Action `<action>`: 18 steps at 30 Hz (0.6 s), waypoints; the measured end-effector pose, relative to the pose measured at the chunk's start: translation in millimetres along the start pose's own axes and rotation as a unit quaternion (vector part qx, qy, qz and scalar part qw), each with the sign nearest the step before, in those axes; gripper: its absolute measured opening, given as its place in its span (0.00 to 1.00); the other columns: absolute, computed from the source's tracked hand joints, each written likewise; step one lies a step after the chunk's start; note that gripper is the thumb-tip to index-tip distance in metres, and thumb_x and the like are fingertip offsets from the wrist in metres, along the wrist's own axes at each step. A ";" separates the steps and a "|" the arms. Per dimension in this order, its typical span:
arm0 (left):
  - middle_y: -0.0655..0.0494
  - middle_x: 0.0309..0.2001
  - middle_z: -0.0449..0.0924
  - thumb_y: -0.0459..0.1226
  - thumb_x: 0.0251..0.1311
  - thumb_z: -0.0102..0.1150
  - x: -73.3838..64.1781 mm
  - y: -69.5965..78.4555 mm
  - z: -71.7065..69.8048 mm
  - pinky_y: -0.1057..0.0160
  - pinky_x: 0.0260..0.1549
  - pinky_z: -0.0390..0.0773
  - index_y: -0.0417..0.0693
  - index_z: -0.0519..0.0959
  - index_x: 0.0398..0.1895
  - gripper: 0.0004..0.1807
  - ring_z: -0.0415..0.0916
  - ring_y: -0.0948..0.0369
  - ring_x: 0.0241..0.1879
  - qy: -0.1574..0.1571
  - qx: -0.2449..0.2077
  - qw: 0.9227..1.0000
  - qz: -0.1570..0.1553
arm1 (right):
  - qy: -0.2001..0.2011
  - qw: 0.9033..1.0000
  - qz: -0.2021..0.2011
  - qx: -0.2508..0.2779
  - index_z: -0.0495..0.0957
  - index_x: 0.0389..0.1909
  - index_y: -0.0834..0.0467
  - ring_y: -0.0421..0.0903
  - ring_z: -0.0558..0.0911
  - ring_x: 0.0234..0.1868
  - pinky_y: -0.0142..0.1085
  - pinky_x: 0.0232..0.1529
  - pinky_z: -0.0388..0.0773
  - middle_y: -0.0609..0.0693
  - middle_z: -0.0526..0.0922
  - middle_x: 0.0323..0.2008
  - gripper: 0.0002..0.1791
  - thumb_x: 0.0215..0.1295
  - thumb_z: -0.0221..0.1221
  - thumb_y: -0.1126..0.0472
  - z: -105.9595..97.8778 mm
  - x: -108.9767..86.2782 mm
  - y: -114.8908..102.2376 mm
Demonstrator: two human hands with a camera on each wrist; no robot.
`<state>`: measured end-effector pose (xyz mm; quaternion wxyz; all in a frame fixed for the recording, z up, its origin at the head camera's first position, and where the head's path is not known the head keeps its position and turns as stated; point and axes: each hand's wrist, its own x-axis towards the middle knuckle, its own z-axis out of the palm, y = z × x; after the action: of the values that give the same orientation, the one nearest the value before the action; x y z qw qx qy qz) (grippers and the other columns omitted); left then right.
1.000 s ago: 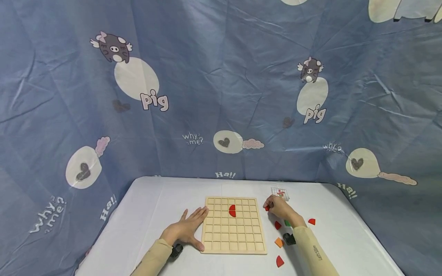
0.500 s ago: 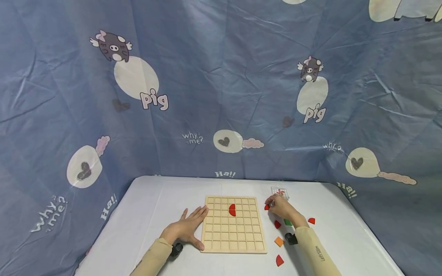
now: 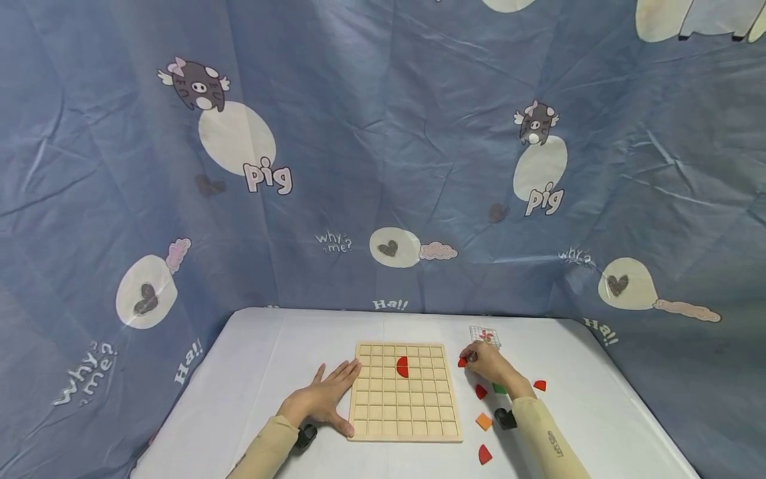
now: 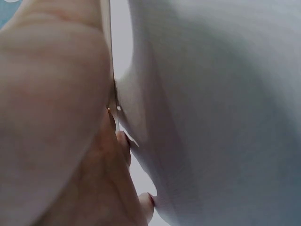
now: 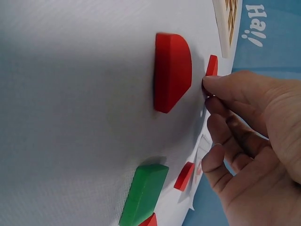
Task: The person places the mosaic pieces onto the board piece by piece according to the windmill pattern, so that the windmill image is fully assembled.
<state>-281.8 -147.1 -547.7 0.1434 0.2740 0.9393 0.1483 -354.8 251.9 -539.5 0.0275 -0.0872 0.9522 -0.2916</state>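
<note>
My left hand point(image 3: 321, 399) lies with fingers spread at the left edge of a square wooden grid board point(image 3: 405, 416); thumb and fingertips meet its frame. The left wrist view shows that palm point(image 4: 51, 122) close up over the white surface. Just right of the board, thumb and index finger of my right hand point(image 3: 486, 360) pinch a red quarter-circle piece point(image 5: 213, 65) low over the table. Two red pieces point(image 3: 403, 372) sit together in the board's upper middle, their straight sides lined up. Below the right hand is a loose red piece point(image 5: 173, 73), with a green piece point(image 5: 144, 194) nearby.
Behind the right hand lies a pattern card point(image 3: 483, 333) with a red figure on a grid. An orange piece point(image 3: 484, 421) and a red piece point(image 3: 485, 455) lie right of the board; another red piece point(image 3: 540, 385) is beyond the right forearm. A blue printed curtain point(image 3: 383, 166) surrounds the table.
The right hand has shifted slightly right, and more of the red piece shows at its fingertips. The left hand and the board stay as they were.
</note>
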 end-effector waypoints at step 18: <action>0.49 0.79 0.38 0.65 0.27 0.70 -0.4 2.9 -0.5 0.34 0.71 0.33 0.44 0.43 0.77 0.74 0.38 0.48 0.77 0.002 -0.001 1.000 -0.011 | 0.026 0.998 -0.042 -0.033 0.84 0.34 0.57 0.39 0.76 0.30 0.33 0.31 0.76 0.45 0.83 0.31 0.07 0.53 0.67 0.66 -2.6 -2.1 -4.3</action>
<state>-280.3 -145.1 -546.2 0.1435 0.2634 0.9424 0.1477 -352.3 250.2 -535.0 -0.0126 -0.1201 0.9572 -0.2631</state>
